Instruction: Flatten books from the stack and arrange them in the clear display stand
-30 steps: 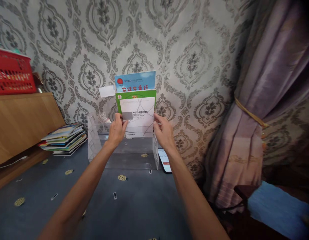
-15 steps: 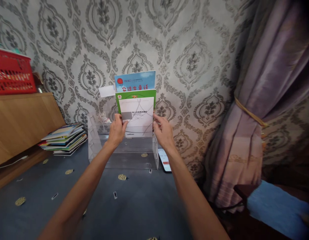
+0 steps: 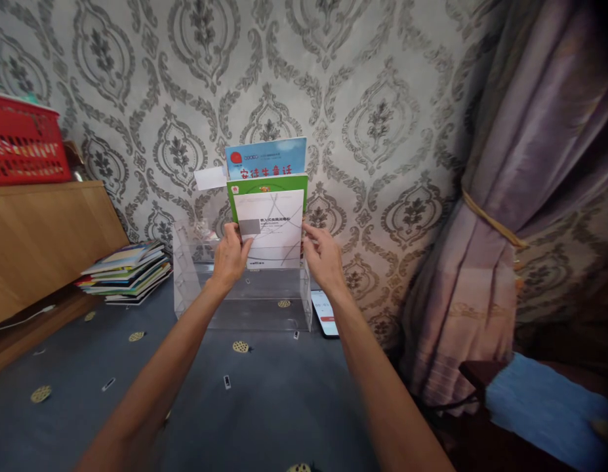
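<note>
A white booklet point(image 3: 279, 246) with black print and a grey block stands upright in a clear tiered acrylic rack point(image 3: 259, 316). My left hand point(image 3: 229, 254) grips its left edge, thumb on the front cover. At the opposite edge is my right hand point(image 3: 323, 257), fingers bent against the booklet's side. Directly behind it rises a green book point(image 3: 267, 184), and farther back a blue book point(image 3: 267, 154) with red characters. The rack's lower front tiers hold no books. A blank white tab point(image 3: 210, 177) sticks out left of the blue book.
A pile of thin books point(image 3: 129, 272) lies left of the rack, beside a wooden cabinet point(image 3: 48, 242) carrying a red basket point(image 3: 25, 141). Close to the rack's right side lies a lit phone point(image 3: 324, 314). A purple curtain point(image 3: 481, 262) hangs at right, above a blue cloth point(image 3: 544, 406).
Both hands stay at the white booklet's edges, and the booklet has barely shifted. The view has moved very slightly.
</note>
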Demonstrator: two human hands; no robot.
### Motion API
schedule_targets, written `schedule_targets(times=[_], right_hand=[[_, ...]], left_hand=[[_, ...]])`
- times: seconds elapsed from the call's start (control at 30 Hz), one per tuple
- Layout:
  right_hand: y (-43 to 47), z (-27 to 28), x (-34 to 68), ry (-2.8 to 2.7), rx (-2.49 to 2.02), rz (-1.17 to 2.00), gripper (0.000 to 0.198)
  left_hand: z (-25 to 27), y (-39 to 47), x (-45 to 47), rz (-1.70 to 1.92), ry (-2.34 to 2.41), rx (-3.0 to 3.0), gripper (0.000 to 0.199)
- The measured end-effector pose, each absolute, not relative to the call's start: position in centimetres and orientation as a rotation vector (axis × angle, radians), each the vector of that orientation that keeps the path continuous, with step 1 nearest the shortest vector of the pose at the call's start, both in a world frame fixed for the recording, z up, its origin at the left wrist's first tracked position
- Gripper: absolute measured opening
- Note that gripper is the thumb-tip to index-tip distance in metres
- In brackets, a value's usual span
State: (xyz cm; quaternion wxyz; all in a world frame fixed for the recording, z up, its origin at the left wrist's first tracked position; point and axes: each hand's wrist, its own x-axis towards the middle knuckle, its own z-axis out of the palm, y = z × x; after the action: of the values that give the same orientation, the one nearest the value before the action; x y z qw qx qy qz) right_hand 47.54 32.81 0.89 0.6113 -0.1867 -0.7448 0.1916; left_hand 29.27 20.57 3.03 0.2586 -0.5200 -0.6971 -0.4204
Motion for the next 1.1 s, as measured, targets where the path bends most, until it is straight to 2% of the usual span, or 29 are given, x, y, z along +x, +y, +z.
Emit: schedule_targets(times=[1.1], right_hand=[[31.1, 2.9, 48.9, -1.599, -0.506, 0.511, 0.031]], left_hand=[[1.1, 17.9, 28.7, -0.950, -1.886, -1.348, 0.035]])
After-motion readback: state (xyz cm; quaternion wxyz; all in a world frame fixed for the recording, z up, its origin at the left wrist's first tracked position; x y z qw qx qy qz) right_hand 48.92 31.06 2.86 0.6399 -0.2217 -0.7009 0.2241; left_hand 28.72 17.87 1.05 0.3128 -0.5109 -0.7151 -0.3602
